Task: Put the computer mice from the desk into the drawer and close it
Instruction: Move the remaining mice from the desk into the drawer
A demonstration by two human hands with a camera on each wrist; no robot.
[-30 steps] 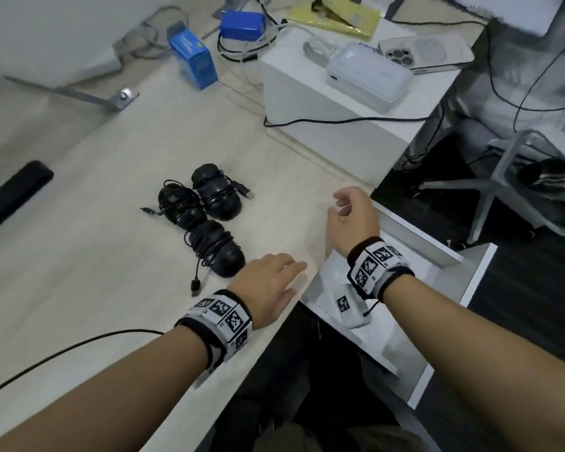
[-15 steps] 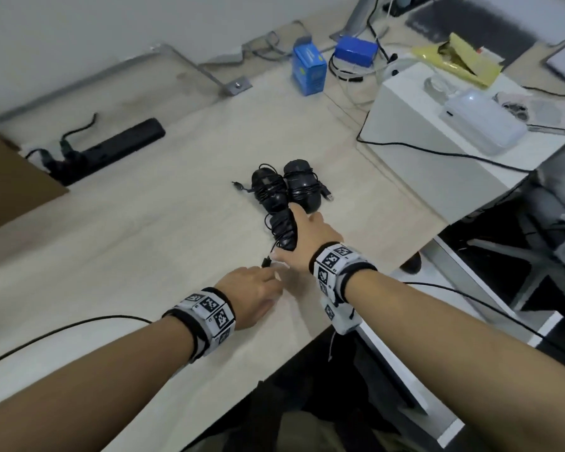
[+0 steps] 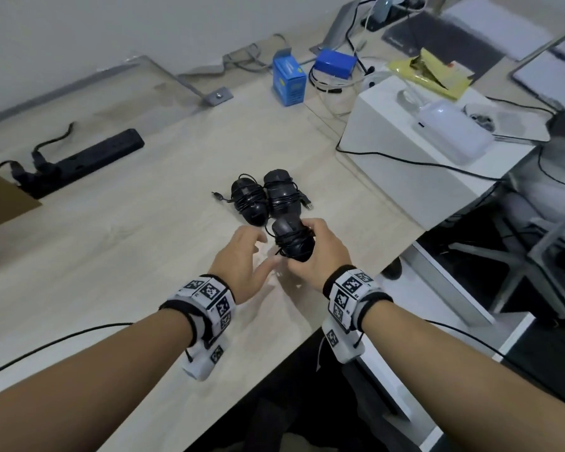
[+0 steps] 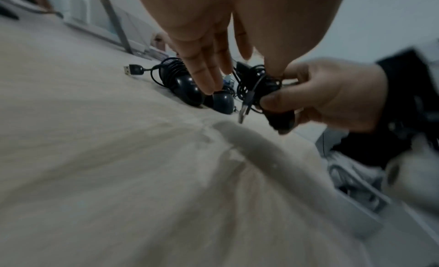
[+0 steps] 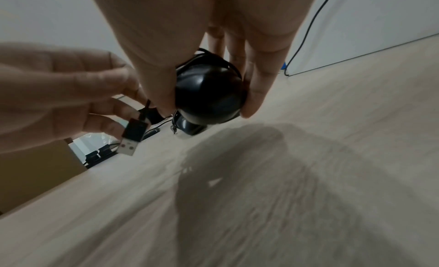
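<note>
Three black computer mice have their cables wound round them. Two mice [image 3: 249, 202] [image 3: 281, 194] lie side by side on the pale wooden desk [image 3: 144, 256]. My right hand [image 3: 309, 246] grips the third mouse [image 3: 292, 243] between thumb and fingers, lifted just off the desk; the right wrist view shows it as a black dome [image 5: 209, 94]. Its USB plug [image 5: 131, 139] dangles free. My left hand [image 3: 265, 251] hovers right beside it, fingers [image 4: 204, 74] straight, holding nothing. The white drawer [image 3: 450, 288] stands pulled out below the desk's right edge.
A white cabinet [image 3: 388, 164] with a power bank and cables stands at the right. A blue box [image 3: 289, 81] sits at the back, a black power strip [image 3: 88, 158] at the left, cardboard [image 3: 0, 203] at the far left. Chair legs [image 3: 519, 265] are beyond the drawer.
My right hand left the drawer, closed on the nearest mouse and lifted it off the desk. My left hand slid forward beside it and spread its fingers.
</note>
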